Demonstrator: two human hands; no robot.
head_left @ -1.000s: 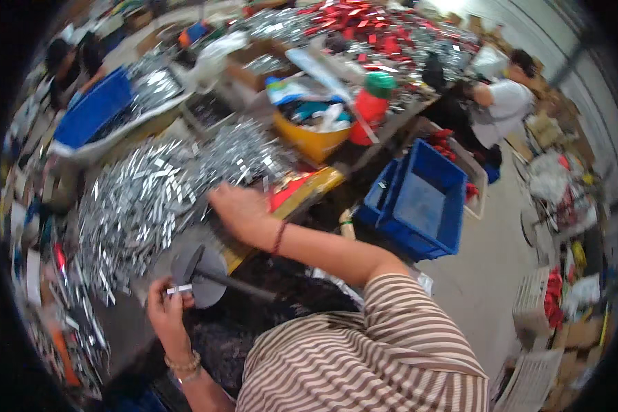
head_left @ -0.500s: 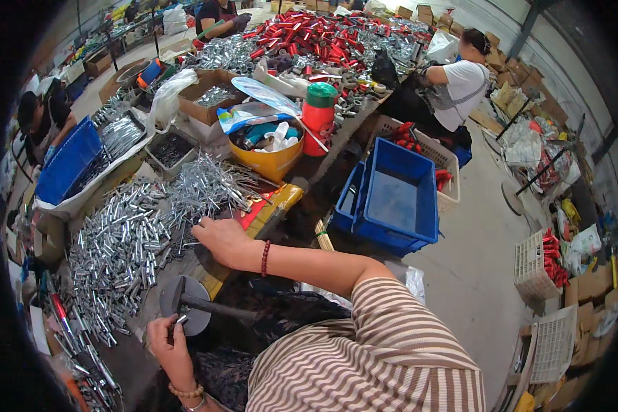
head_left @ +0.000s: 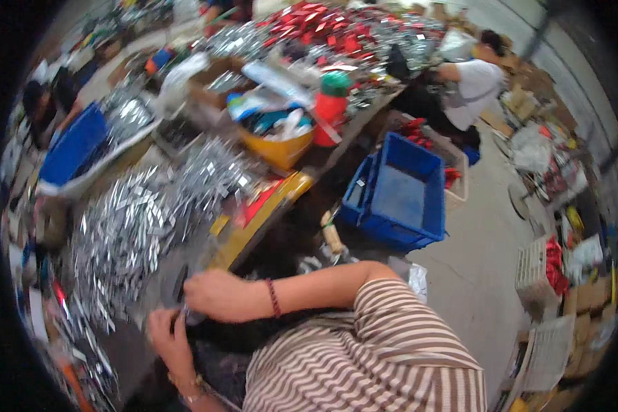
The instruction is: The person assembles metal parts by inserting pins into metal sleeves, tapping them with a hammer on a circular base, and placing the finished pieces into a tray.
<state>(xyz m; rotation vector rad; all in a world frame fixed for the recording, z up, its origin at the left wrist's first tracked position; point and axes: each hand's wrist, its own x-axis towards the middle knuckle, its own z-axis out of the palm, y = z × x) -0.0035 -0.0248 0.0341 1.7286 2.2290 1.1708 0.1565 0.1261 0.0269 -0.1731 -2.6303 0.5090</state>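
Observation:
My left hand (head_left: 172, 340) is closed in a pinch on a small silver metal tube, clearest half a second ago and blurred now. Right beside it, my right hand (head_left: 223, 295) is closed with fingertips near the left ones; what it holds is hidden. Both hands are over a grey round plate and a dark bar (head_left: 180, 283), mostly covered by the right hand. Beyond them on the bench lie a pile of short silver metal tubes (head_left: 127, 226) and a pile of thin silver rods (head_left: 216, 172).
A yellow bowl (head_left: 278, 147) with cloths and a red container with a green lid (head_left: 332, 110) stand farther back. Stacked blue crates (head_left: 408, 192) are at the right. A co-worker in a white shirt (head_left: 475, 89) is at the back right, near red and silver parts (head_left: 323, 31).
My right hand has moved from the thin rods back toward me, next to my left hand, covering the plate and bar. The whole view has shifted slightly and blurred.

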